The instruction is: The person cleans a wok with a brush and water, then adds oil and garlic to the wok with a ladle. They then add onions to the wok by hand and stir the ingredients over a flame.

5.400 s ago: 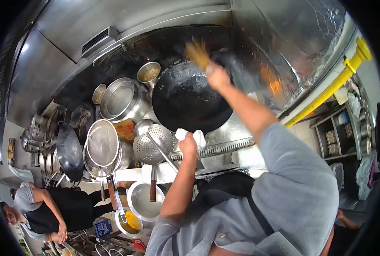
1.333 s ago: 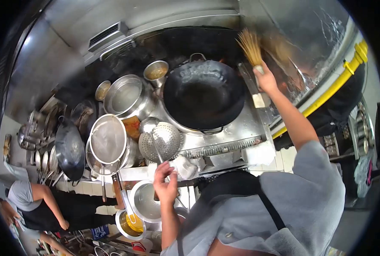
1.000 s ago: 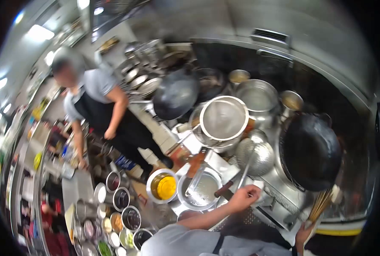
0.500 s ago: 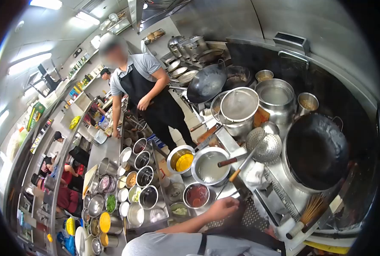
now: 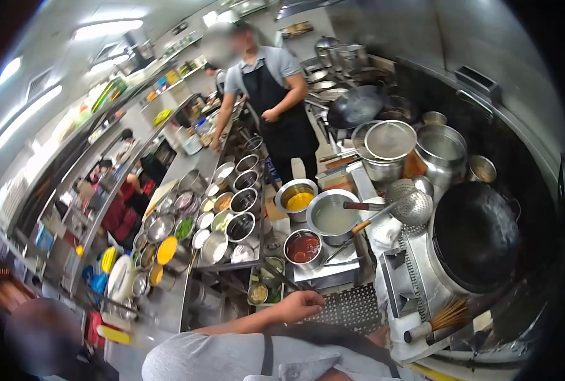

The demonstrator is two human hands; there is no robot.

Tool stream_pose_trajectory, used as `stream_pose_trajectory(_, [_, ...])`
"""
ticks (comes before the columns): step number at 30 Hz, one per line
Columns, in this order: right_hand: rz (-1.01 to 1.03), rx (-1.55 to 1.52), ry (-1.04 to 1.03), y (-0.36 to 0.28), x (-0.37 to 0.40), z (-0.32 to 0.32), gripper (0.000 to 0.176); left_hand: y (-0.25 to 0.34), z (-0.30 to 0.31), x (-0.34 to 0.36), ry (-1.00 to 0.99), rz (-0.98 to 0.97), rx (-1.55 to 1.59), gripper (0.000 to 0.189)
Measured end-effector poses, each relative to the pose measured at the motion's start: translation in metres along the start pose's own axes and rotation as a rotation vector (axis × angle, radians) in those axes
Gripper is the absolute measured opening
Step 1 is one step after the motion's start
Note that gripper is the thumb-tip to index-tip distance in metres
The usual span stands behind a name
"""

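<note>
My left hand [image 5: 301,307] reaches in from the lower middle, fingers loosely bent, nothing visible in it. It hovers over the perforated metal grating [image 5: 352,308], below a steel pot of red sauce [image 5: 303,247]. Beside that pot stand a wide pot of cloudy liquid [image 5: 327,216] and a pot of yellow liquid [image 5: 299,201]. A wooden-handled ladle [image 5: 356,230] leans across the wide pot's edge. Of my right hand [image 5: 379,336], only a small skin-toned patch seems to show near my apron; its fingers are hidden.
To the right sits a large black wok [image 5: 476,235], with a bamboo brush [image 5: 444,319] before it. A perforated skimmer [image 5: 413,208] rests nearby. Several ingredient containers [image 5: 241,225] line the left counter. A co-worker in a black apron [image 5: 282,108] stands beyond; another person [image 5: 47,336] is at lower left.
My view has turned, so pots and counter appear shifted. My left hand sits slightly farther left in view, still bent and without anything visible in it. A person's blurred head has appeared at lower left.
</note>
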State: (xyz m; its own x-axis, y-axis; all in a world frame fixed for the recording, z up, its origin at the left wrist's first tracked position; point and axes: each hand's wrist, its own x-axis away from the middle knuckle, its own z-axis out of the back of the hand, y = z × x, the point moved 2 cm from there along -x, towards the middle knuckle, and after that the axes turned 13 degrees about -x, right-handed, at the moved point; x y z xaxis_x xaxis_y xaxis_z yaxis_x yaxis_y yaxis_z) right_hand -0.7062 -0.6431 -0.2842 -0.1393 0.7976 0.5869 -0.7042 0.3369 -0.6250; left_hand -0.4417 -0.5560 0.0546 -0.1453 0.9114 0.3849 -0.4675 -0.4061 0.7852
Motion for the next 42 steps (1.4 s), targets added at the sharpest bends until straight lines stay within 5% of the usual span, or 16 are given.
stream_pose_trajectory(10, [0.068,0.427,-0.234,-0.004,-0.008,0.025,0.066,-0.046,0.021,0.096,0.149,0.253,-0.059,0.040])
stream_pose_trajectory(18, [0.164,0.715,-0.524,-0.026,0.009,-0.005,0.059,-0.205,0.020,0.194,0.306,0.383,-0.073,0.056])
stream_pose_trajectory(20, [0.190,0.774,-0.617,-0.035,0.018,-0.020,0.058,-0.260,0.013,0.217,0.284,0.699,-0.104,0.059])
stream_pose_trajectory(22, [0.215,0.812,-0.703,-0.048,0.026,-0.039,0.056,-0.320,0.002,0.236,0.181,0.771,-0.222,0.062])
stream_pose_trajectory(28, [0.234,0.884,-0.947,-0.095,0.066,-0.092,0.051,-0.345,0.002,0.272,0.352,0.664,-0.165,0.049])
stream_pose_trajectory(31, [0.113,0.713,-1.031,-0.138,0.088,-0.115,0.049,-0.346,0.028,0.305,0.811,0.554,0.123,0.046])
stream_pose_trajectory(33, [-0.180,0.242,-1.038,-0.166,0.097,-0.129,0.047,-0.386,0.056,0.338,1.225,0.470,0.035,0.048])
stream_pose_trajectory(35, [-0.383,-0.209,-1.012,-0.187,0.094,-0.148,0.049,-0.293,0.124,0.401,1.327,0.731,0.286,0.056])
stream_pose_trajectory(36, [-0.402,-0.281,-1.017,-0.207,0.104,-0.155,0.051,-0.341,0.147,0.429,1.692,0.611,-0.299,0.057])
stream_pose_trajectory(38, [0.013,-0.051,-0.789,-0.237,0.154,-0.144,0.052,-0.351,0.207,0.488,2.080,0.406,-0.357,0.060])
stream_pose_trajectory(39, [0.130,0.220,-0.788,-0.224,0.135,-0.153,0.050,-0.304,0.234,0.516,2.143,0.758,-0.516,0.060])
stream_pose_trajectory(40, [0.257,0.484,-0.776,-0.209,0.106,-0.158,0.049,-0.293,0.259,0.533,2.354,0.606,-0.431,0.062])
stream_pose_trajectory(42, [0.837,1.176,-0.787,-0.201,0.114,-0.146,0.048,-0.303,0.303,0.565,2.450,0.660,-0.432,0.072])
